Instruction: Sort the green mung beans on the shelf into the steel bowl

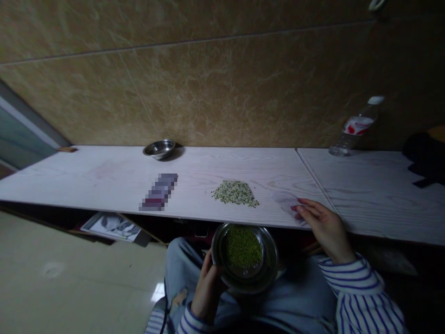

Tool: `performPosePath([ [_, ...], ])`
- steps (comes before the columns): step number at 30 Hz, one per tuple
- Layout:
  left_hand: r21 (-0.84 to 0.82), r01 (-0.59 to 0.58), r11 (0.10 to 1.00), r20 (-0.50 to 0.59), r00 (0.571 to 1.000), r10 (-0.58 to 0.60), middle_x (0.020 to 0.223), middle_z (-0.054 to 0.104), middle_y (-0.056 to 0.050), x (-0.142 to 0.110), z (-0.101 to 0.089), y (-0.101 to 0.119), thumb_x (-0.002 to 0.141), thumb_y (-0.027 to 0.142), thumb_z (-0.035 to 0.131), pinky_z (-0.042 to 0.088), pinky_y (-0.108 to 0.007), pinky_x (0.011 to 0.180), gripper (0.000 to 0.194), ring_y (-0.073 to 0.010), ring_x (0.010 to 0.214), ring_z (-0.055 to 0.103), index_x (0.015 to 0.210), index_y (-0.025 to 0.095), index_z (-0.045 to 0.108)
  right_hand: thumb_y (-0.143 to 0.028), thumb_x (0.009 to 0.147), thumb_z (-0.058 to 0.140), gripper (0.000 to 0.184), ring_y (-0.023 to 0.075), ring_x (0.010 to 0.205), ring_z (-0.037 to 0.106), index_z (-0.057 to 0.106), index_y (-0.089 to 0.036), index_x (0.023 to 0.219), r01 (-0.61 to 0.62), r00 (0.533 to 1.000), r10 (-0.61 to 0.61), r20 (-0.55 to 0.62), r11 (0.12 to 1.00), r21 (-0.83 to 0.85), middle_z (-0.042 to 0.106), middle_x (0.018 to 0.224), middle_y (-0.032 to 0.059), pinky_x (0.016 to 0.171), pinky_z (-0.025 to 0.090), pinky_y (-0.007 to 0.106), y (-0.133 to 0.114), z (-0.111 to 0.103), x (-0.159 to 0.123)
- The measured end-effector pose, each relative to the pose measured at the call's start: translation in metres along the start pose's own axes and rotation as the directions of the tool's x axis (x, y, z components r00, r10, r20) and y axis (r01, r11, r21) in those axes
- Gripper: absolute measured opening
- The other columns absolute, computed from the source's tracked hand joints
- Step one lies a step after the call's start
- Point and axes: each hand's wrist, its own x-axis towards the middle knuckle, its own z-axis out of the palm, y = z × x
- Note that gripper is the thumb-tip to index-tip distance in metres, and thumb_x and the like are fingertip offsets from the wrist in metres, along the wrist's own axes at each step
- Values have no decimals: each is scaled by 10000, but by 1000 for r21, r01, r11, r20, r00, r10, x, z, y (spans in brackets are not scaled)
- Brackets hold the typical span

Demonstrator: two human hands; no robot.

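My left hand (209, 286) grips the left rim of a steel bowl (271, 260) held over my lap, just below the table's front edge. Small green beans (243, 247), which look like mung beans, lie in it. On the right, the fingers of my right hand (325, 225) pinch a clear plastic bag (287, 202) that rests on the tabletop. Between the bag and the left side of the table sits a flat pile of white grains mixed with green beans (234, 192).
A smaller steel bowl (160, 149) stands near the wall. Left of the pile lies a blurred-out flat item (159, 192). A plastic bottle (358, 125) stands at the back right, with a dark object (426, 155) beyond it. The white wooden table (104, 185) has a shelf underneath.
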Motion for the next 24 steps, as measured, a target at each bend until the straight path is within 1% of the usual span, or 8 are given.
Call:
performPosePath([
  [1, -7, 7, 1000, -6, 1000, -7, 1122, 708, -107, 1, -1, -2, 686, 279, 702, 517, -359, 717, 729, -278, 916, 641, 1396, 254, 541, -566, 681, 814, 521, 229, 683, 732, 710, -172, 1006, 1, 1000, -1, 11, 1000, 4, 802, 855, 126, 670, 595, 374, 1, -1, 2],
  [3, -3, -9, 1000, -7, 1000, 9, 1197, 694, -117, 4, -2, -5, 685, 305, 718, 517, -373, 730, 707, -308, 987, 639, 1375, 271, 568, -579, 665, 823, 543, 231, 690, 730, 714, -168, 1003, -6, 999, 6, 40, 1000, 11, 799, 832, 123, 651, 585, 359, 2, -1, 8],
  [6, 1, -44, 999, 6, 999, 44, 1303, 659, -130, 5, 0, -2, 700, 356, 733, 515, -405, 784, 684, -353, 1113, 609, 1364, 280, 587, -593, 630, 839, 587, 220, 675, 716, 713, -160, 1006, -26, 996, 24, 88, 999, 23, 787, 771, 105, 641, 570, 340, 3, 2, 16],
  [9, 1, -66, 998, 20, 998, 66, 1340, 644, -127, 5, 5, 3, 719, 383, 732, 505, -422, 844, 642, -378, 1206, 566, 1339, 273, 607, -596, 592, 855, 615, 210, 657, 706, 712, -159, 1001, -31, 991, 26, 130, 999, 36, 779, 748, 87, 663, 568, 345, 3, 5, 22],
  [13, -56, -64, 996, 40, 997, 66, 1333, 655, -113, 6, 14, 6, 714, 355, 745, 483, -457, 954, 618, -386, 1278, 530, 1313, 264, 623, -586, 602, 853, 609, 217, 705, 724, 721, -158, 1016, -13, 984, 7, 178, 999, 33, 794, 823, 102, 706, 580, 361, 0, 7, 24],
  [16, -93, -86, 992, 61, 994, 91, 1341, 661, -107, 7, 17, 5, 721, 331, 752, 461, -452, 1004, 592, -376, 1332, 496, 1298, 257, 641, -582, 644, 835, 576, 225, 735, 738, 730, -163, 1025, 35, 980, -38, 197, 999, 18, 796, 833, 104, 721, 590, 369, -2, 7, 27],
  [20, -98, -102, 990, 92, 990, 111, 1337, 667, -96, 10, 15, 0, 726, 334, 744, 447, -444, 1031, 584, -373, 1355, 483, 1298, 260, 651, -601, 650, 829, 541, 242, 781, 760, 744, -180, 978, 99, 976, -100, 192, 995, 13, 801, 836, 101, 749, 609, 382, -2, 10, 30],
  [24, -84, -52, 995, 98, 993, 60, 1358, 653, -108, 17, 12, -5, 710, 328, 752, 433, -465, 1047, 628, -386, 1370, 464, 1321, 255, 629, -624, 631, 832, 538, 252, 815, 774, 752, -194, 944, 131, 975, -130, 178, 991, 3, 806, 855, 99, 757, 624, 382, 2, 13, 32],
])
